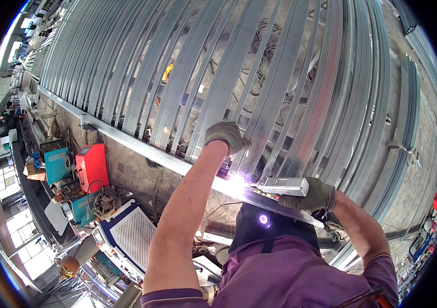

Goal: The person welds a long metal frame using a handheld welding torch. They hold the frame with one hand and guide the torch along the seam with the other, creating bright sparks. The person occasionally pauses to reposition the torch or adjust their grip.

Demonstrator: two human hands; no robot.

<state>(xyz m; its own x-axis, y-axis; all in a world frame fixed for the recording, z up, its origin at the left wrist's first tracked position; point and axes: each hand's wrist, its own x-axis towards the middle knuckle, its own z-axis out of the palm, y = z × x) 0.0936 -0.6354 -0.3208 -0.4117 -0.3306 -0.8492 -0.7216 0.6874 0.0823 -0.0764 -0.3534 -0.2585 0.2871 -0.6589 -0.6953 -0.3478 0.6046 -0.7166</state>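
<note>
My left hand, in a dark grey-green work glove, lies on the grey metal tubes with its fingers curled over a tube. My right hand, gloved the same way, is closed around a silver handheld welding gun. The gun's tip points left at a brilliant white-violet glare, where the tube ends meet a long metal rail along the near side. Glare hides the joint itself. Several parallel tubes run from this rail toward the far side.
Left of the rail stand a red machine box, teal equipment boxes and a white-and-blue unit with a perforated panel. Cables lie on the floor beneath the tubes. More stacked metal lengths lie on the right.
</note>
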